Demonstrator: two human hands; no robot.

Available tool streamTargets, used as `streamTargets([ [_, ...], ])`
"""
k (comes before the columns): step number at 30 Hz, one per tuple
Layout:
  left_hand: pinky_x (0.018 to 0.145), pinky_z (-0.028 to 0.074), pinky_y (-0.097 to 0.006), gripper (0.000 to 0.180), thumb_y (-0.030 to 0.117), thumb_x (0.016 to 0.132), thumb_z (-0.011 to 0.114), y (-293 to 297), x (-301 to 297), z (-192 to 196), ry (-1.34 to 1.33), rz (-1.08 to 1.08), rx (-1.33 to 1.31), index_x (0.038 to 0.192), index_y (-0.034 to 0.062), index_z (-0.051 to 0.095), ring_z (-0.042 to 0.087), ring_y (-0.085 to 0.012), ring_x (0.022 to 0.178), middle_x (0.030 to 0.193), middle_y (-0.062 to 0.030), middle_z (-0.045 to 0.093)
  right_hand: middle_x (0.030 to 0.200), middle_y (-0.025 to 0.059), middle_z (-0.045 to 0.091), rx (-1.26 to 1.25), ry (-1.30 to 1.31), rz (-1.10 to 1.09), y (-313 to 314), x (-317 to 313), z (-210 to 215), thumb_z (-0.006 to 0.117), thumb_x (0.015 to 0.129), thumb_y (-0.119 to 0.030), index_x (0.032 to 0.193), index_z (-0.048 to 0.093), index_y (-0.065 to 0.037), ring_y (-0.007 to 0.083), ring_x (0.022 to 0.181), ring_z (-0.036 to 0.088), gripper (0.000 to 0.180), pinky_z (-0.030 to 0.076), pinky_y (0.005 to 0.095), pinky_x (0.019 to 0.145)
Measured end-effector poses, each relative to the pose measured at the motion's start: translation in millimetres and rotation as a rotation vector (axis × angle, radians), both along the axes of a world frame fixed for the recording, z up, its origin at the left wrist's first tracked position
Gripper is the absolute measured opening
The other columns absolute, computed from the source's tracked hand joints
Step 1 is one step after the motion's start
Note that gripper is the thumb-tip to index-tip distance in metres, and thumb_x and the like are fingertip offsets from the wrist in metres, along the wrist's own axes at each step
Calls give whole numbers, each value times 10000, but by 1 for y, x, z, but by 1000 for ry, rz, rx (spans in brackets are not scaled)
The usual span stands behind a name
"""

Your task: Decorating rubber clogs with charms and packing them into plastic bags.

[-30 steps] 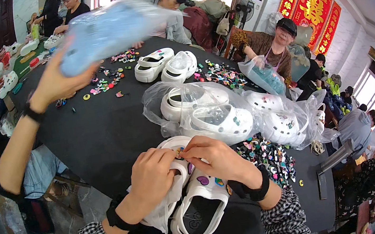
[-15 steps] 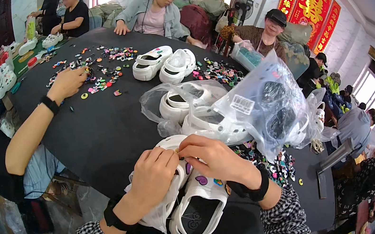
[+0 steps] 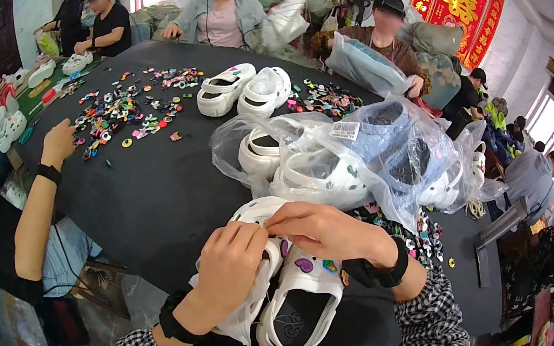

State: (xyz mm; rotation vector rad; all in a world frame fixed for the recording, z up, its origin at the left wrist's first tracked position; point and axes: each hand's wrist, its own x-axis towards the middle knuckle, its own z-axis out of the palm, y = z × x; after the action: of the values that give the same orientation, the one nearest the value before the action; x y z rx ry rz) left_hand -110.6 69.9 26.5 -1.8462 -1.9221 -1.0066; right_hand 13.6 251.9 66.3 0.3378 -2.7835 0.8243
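My left hand (image 3: pixel 227 261) is closed round the toe end of a white clog (image 3: pixel 254 209), its fingers bent over the upper. From the other side my right hand (image 3: pixel 324 229) meets it, thumb and fingertips pinched together at the upper; what they pinch is hidden. Right beside it lies a second white clog (image 3: pixel 297 319), open heel toward me, with a purple heart charm (image 3: pixel 305 265) and other coloured charms on its toe. Both hands and sleeves cover much of the first clog.
Beyond my hands lie bagged white clogs (image 3: pixel 305 172) and a clear bag of blue clogs (image 3: pixel 384 126). Farther off stand two white clogs (image 3: pixel 226 89). Loose charms (image 3: pixel 117 117) spread over the black table (image 3: pixel 148 212); more lie right (image 3: pixel 428 240). A co-worker's hand (image 3: pixel 59 141) is at left.
The clear bag of blue clogs has dropped flatter onto the table. The left co-worker's hand has drawn back from the charms. Across the table, a co-worker now lifts another bag. My hands stay at the clog.
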Motion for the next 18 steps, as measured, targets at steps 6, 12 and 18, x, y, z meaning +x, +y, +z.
streamTargets([
  [6, 793, 512, -405, 247, 25, 725, 646, 4, -6, -1, -29, -24, -26, 971, 7, 650, 643, -290, 934, 995, -108, 673, 1133, 111, 641, 53, -17, -33, -4, -1, 4, 596, 775, 30, 1082, 668, 13, 329, 1010, 636, 315, 533, 401, 873],
  [12, 758, 495, -373, 182, 58, 732, 630, 4, -8, -7, 48, -78, 33, 914, 47, 624, 624, -252, 872, 890, -64, 626, 1056, 112, 636, 70, -48, -1, -2, -5, 5, 612, 766, 25, 997, 659, 11, 325, 999, 624, 236, 524, 404, 853],
  [18, 839, 508, -401, 282, 35, 689, 671, 2, -9, -1, -100, -42, -53, 968, 23, 631, 624, -301, 940, 976, -103, 638, 1052, 129, 629, -48, -91, -11, -3, -7, 3, 607, 795, 45, 1018, 640, 17, 329, 1008, 620, 228, 515, 406, 875],
])
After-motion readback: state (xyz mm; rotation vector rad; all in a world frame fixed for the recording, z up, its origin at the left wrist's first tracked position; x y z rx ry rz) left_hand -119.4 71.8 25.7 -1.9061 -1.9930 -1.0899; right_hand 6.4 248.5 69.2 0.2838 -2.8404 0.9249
